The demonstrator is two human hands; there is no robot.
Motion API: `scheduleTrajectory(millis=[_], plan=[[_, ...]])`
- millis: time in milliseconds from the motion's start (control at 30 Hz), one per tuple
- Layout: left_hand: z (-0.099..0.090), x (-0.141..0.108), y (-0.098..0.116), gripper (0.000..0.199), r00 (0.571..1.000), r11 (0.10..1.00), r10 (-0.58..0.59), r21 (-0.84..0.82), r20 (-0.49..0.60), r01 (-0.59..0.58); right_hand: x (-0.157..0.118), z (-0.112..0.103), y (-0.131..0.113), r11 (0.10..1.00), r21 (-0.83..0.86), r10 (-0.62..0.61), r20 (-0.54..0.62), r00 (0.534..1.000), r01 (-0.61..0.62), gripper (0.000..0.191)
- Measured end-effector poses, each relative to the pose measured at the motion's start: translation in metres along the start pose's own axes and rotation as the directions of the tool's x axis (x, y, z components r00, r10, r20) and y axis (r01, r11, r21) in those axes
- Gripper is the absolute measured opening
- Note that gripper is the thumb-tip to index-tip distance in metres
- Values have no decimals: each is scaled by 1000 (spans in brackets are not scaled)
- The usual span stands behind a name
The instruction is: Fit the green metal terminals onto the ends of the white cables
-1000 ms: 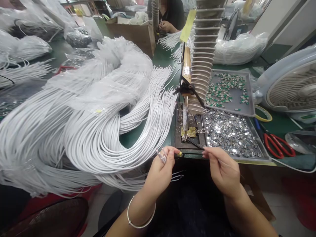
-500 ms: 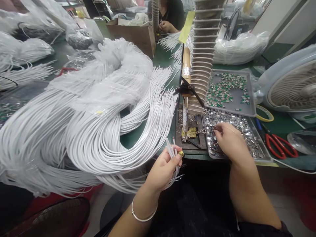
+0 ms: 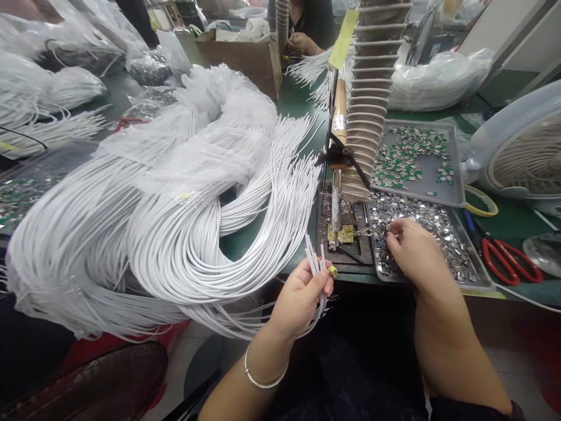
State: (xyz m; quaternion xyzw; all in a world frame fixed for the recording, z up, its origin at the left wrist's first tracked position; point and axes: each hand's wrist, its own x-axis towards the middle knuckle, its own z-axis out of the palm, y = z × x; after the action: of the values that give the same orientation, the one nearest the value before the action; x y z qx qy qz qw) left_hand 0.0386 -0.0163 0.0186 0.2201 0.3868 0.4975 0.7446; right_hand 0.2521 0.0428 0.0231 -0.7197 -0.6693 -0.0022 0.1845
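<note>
My left hand [image 3: 302, 295] is closed around several white cables [image 3: 312, 257], their cut ends pointing up with reddish tips. Something yellow, perhaps tape on a finger [image 3: 333, 271], shows beside the fingertips. My right hand [image 3: 412, 248] reaches over the left part of a grey tray [image 3: 485, 279] heaped with small shiny metal pieces [image 3: 438, 234]. Its thumb and forefinger are pinched together at the pieces; whatever sits between them is too small to name. Between the hands, a soldering iron [image 3: 338, 123] is held upright, tip down, over a dark station [image 3: 363, 248] with a yellow pad.
Bundled white cables [image 3: 184, 251] in plastic cover the left side. Behind the metal pieces lies a tray [image 3: 456, 175] of green-ended parts. A ribbed hose [image 3: 372, 88] hangs centrally. Red-handled pliers [image 3: 511, 260], a tape roll [image 3: 480, 200] and a fan [image 3: 526, 152] stand right. Another person [image 3: 307, 35] sits opposite.
The whole view has shifted a little, so everything appears slightly further right. My left hand still holds the cables, and my right hand stays at the metal pieces.
</note>
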Motion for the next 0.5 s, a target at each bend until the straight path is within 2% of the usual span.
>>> scheduleTrajectory(millis=[133, 233, 400, 500], plan=[[1, 0, 0, 28, 999, 999, 14, 39, -42, -12, -2, -2, -1, 999, 36, 19, -51, 999, -17, 23], [0, 0, -1, 31, 999, 998, -1, 63, -53, 4, -7, -4, -3, 996, 88, -17, -107, 994, 27, 26], [0, 1, -3, 31, 1000, 997, -3, 83, -30, 5, -16, -10, -8, 975, 196, -85, -125, 988, 109, 18], [3, -1, -2, 32, 1000, 998, 27, 65, -10, -27, -22, -13, -13, 940, 321, -86, -115, 990, 119, 11]])
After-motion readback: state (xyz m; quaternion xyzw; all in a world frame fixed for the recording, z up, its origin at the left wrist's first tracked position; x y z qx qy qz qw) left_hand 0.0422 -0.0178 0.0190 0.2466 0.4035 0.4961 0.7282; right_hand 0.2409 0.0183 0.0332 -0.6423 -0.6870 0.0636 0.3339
